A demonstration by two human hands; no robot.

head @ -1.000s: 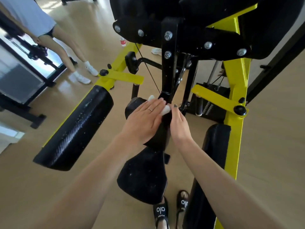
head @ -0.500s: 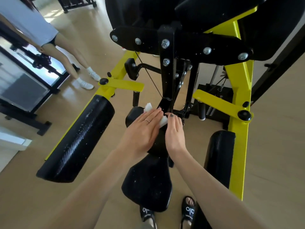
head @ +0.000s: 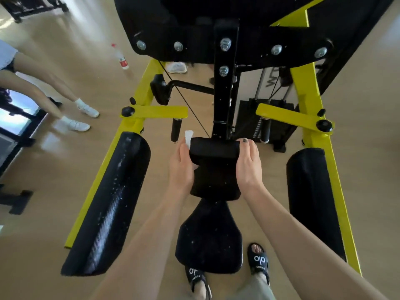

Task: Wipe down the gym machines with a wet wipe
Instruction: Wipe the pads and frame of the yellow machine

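From my remote feed, the biggest thing I see is the gym machine [head: 225, 24] — a black and yellow frame filling the upper half, with a row of bolts across its black plate. Two long black side pads flank the middle: the left side pad [head: 108, 204] is speckled with pale droplets, the right side pad [head: 311, 198] sits along the yellow upright. Below the centre post hangs the seat pad [head: 210, 237], also flecked with white specks.

Above it is the small centre pad [head: 214, 163], and both hands are on it. My left hand [head: 180, 167] presses flat along the pad's left edge with the wet wipe [head: 187, 137] trapped between palm and pad; a white end of the wipe sticks out above the fingertips. My right hand [head: 247, 165] cups the pad's right side, fingers wrapped over the top corner. The hands stand apart, one on each side of the pad.

The only container in view is a spray bottle [head: 121, 57] on the wooden floor [head: 54, 165] to the left — blurred, so I cannot tell what is in it. Another person's legs [head: 43, 87] stand at far left.
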